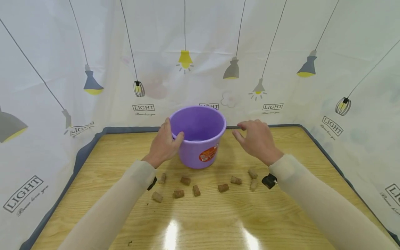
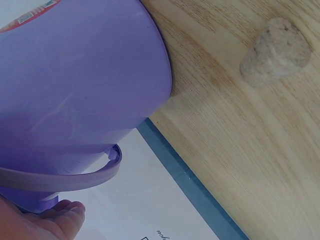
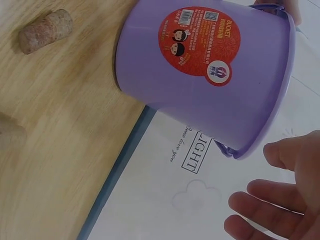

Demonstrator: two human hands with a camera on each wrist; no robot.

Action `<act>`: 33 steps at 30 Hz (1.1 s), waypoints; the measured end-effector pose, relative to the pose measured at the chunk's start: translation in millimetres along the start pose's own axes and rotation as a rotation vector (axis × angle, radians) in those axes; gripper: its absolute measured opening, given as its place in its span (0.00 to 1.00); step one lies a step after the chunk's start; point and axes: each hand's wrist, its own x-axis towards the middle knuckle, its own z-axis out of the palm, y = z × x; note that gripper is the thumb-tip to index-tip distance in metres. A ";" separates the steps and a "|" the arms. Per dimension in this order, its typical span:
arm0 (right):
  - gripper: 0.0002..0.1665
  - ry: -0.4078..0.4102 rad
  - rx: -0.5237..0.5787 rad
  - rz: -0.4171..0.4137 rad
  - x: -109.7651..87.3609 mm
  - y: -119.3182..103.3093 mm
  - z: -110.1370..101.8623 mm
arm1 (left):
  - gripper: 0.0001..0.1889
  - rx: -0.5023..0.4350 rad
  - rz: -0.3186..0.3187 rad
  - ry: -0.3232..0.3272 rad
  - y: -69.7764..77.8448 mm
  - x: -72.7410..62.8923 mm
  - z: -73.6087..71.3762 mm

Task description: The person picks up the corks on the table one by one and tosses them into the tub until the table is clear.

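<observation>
One purple bucket (image 1: 191, 155): our left hand (image 1: 164, 145) grips its rim (image 1: 203, 141), seemingly for steadiness, grip partly hidden; our right hand (image 1: 257, 139), loosely spread, holds nothing.

From behind and above my left hand (image 1: 163, 143), the head camera looks forward; closer wrist views share the bucket (image 1: 191, 153).

A pale cloth (image 1: 206, 83) stands along the left, right and far sides of a wooden table (image 1: 203, 215), printed with hanging lamps — a yellow lamp (image 1: 185, 58) at the far middle — and boxed LIGHT lettering (image 1: 143, 107). A blue-grey border (image 1: 134, 130) edges the tabletop. Glare (image 1: 171, 234) brightens the near part; left of it sits a dark mark (image 1: 130, 243), perhaps a stain.
</observation>
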 end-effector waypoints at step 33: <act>0.24 -0.117 -0.079 0.058 -29.4 28.9 7.7 | 0.48 0.008 -0.012 -0.011 1.3 -0.8 -1.5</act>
